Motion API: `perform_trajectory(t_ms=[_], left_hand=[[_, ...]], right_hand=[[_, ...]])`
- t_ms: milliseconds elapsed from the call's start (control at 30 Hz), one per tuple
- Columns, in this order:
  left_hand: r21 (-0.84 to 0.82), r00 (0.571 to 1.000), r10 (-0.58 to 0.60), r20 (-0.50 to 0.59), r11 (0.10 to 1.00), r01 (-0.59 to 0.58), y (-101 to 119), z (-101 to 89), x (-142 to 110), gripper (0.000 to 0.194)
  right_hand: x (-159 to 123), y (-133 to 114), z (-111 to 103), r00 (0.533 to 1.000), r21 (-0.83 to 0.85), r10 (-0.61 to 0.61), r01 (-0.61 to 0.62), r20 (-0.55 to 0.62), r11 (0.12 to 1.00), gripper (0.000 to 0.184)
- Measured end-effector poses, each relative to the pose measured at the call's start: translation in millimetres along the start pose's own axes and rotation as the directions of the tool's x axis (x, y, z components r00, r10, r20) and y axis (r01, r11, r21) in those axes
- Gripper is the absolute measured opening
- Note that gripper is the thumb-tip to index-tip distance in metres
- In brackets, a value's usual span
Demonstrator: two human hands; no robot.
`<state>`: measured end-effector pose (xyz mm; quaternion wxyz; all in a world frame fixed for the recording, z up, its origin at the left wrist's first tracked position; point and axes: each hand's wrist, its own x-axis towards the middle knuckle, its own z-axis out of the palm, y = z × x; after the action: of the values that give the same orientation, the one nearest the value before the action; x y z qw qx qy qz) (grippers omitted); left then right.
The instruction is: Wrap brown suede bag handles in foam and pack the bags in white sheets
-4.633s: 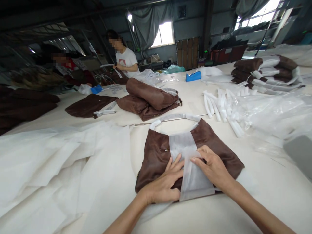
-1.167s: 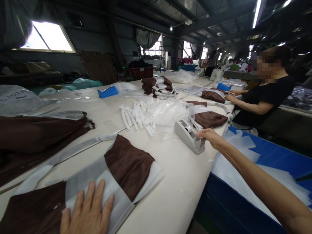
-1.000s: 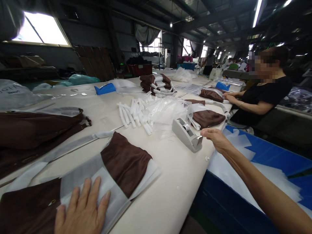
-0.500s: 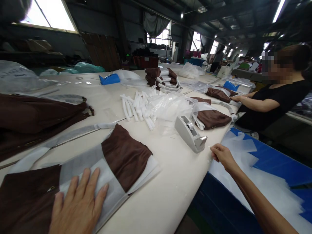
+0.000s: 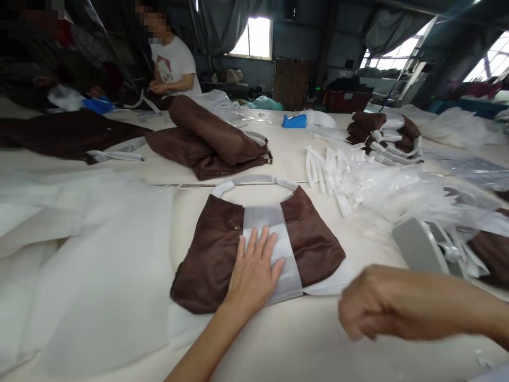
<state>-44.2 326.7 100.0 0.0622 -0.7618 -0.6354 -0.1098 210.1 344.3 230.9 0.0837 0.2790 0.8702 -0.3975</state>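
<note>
My left hand [image 5: 256, 265] lies flat with fingers spread on a white translucent wrapping band [image 5: 289, 257] around the middle of a brown handbag [image 5: 314, 239]. The bag's handle [image 5: 254, 179], covered in white wrap, arches away from me, and a white sheet edge [image 5: 332, 278] shows under the bag's right side. My right hand [image 5: 369, 302], smeared by motion, is closed above the table to the right of the bag. Whatever its fingers may hold is hidden. Beyond that hand stands a grey tape dispenser [image 5: 419, 249], partly covered by my forearm.
White translucent sheets [image 5: 107, 281] spread over the table at left. Behind the bag are more brown bags [image 5: 214, 140], white foam strips [image 5: 328, 167], clear plastic bags [image 5: 401, 185], a blue tape dispenser [image 5: 294, 121] and stacked wrapped bags [image 5: 366, 124]. A person [image 5: 175, 63] works at the far left.
My view has swung left, bringing the whole handbag to the middle. My right hand has moved from beside the grey dispenser toward the bag. My left hand stays flat on the band.
</note>
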Motion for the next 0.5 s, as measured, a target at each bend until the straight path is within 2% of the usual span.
perform_trajectory(t_ms=[33, 67, 167, 300, 400, 500], left_hand=[[-0.015, 1.0, -0.001, -0.006, 1.0, 0.001, -0.2, 0.7, -0.6, 0.054], [-0.03, 1.0, 0.0, -0.013, 1.0, 0.0, -0.6, 1.6, -0.9, 0.054], [-0.061, 1.0, 0.001, -0.031, 0.998, -0.003, -1.6, 4.5, -0.8, 0.054], [-0.081, 0.999, -0.002, -0.046, 0.997, -0.001, -1.7, 6.8, -0.6, 0.053], [-0.095, 0.997, -0.003, -0.074, 0.995, -0.004, -1.4, 9.4, -1.3, 0.052], [-0.123, 0.994, -0.018, -0.105, 0.992, 0.005, -0.8, 13.4, -2.3, 0.052]], right_hand=[[29.8, -3.2, -22.0, 0.984, 0.037, -0.097, 0.092, 0.148, 0.995, 0.02], [58.6, -4.4, -41.7, 0.967, 0.022, -0.12, 0.118, 0.223, 0.993, 0.02], [130.2, -2.7, -80.5, 0.965, -0.196, -0.036, 0.089, 0.259, 0.977, 0.02], [186.2, -0.1, -93.7, 0.968, -0.479, 0.076, 0.05, 0.24, 0.877, 0.021], [210.6, 0.0, -94.0, 0.972, -0.582, 0.074, 0.072, 0.222, 0.81, 0.018], [225.8, -1.9, -97.0, 0.956, -0.617, 0.097, 0.1, 0.278, 0.78, 0.012]])
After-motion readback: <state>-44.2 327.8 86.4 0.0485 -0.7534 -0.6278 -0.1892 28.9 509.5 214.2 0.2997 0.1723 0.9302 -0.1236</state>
